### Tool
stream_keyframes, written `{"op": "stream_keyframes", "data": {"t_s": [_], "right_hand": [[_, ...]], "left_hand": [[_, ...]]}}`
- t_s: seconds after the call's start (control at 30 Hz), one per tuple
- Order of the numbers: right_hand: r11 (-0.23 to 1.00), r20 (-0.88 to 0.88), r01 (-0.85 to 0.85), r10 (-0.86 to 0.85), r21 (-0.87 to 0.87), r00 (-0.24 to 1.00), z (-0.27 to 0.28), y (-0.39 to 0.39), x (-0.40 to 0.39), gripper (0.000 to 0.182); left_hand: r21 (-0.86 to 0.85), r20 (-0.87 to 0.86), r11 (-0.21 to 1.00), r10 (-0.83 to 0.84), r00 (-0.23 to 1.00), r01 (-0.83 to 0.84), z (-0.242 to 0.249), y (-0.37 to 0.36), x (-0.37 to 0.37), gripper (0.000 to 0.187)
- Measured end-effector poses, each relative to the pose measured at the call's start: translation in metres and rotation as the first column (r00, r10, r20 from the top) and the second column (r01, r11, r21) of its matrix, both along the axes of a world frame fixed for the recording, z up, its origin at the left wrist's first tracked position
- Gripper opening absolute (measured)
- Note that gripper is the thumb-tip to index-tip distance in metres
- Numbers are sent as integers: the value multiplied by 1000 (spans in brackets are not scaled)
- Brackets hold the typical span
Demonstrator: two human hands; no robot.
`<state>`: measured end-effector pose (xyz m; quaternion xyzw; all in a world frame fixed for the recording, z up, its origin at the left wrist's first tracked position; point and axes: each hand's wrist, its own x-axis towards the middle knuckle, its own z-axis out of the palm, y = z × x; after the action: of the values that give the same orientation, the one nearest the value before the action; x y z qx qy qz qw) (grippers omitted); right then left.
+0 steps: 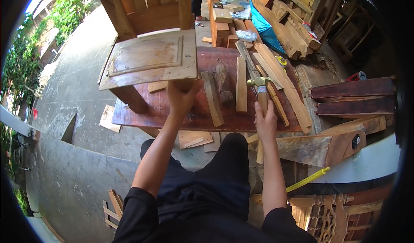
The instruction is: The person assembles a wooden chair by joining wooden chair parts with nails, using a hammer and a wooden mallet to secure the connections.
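Note:
A wooden chair (pixel 146 57) with a panelled seat and slatted back stands partly on the red-brown wooden table (pixel 172 119). My left hand (pixel 183 97) is closed on the wooden part beneath the seat's near right corner; its fingertips are partly hidden. My right hand (pixel 265 118) is wrapped round the wooden handle of a claw hammer (pixel 261 88), whose brass-coloured head points away from me. Between my hands, several loose wood pieces lie on the table, among them a short curved one (pixel 212 98) and a straight one (pixel 241 83).
Long wooden strips (pixel 284 88) and a yellow tape measure (pixel 281 61) lie at the table's right. Beyond are stacked timber (pixel 297 23) and a blue sheet (pixel 263 25). A person's foot (pixel 199 23) shows behind the table. Dark red beams (pixel 353 107) sit at right.

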<state>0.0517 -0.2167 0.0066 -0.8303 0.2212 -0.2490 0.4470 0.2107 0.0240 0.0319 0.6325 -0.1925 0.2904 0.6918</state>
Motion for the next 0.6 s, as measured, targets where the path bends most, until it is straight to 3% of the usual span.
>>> {"op": "stream_keyframes", "data": {"t_s": [0.07,0.1,0.23,0.27,0.33,0.37,0.4,0.5,0.6], "right_hand": [[991,-21,-10,13,133,1000,13,7,-2,42],[988,11,-8,7,157,1000,9,7,-1,45],[993,71,-114,114,-7,991,11,18,-12,43],[962,176,-138,182,-236,967,12,19,-12,42],[766,326,-91,374,-637,868,23,26,-11,42],[738,273,-211,477,-641,835,39,30,-15,43],[630,229,-235,565,-740,792,46,26,-12,47],[344,112,-224,734,-912,670,93,45,-9,54],[110,-35,-222,827,-969,562,122,56,0,44]], "left_hand": [[-5,-173,996,-91,981,92,2,4,-5,40],[45,-178,998,-41,983,50,-10,5,6,46],[12,-212,998,-50,976,54,-22,2,12,52],[17,-199,999,-47,979,52,-24,1,13,53],[31,-177,998,-43,983,49,-22,3,13,55],[103,-100,995,14,995,-3,-20,5,13,55],[95,-113,995,3,994,8,-21,5,15,49],[78,-146,996,-34,989,45,-28,3,15,38],[97,-60,995,8,998,-2,-22,3,15,37]]}}
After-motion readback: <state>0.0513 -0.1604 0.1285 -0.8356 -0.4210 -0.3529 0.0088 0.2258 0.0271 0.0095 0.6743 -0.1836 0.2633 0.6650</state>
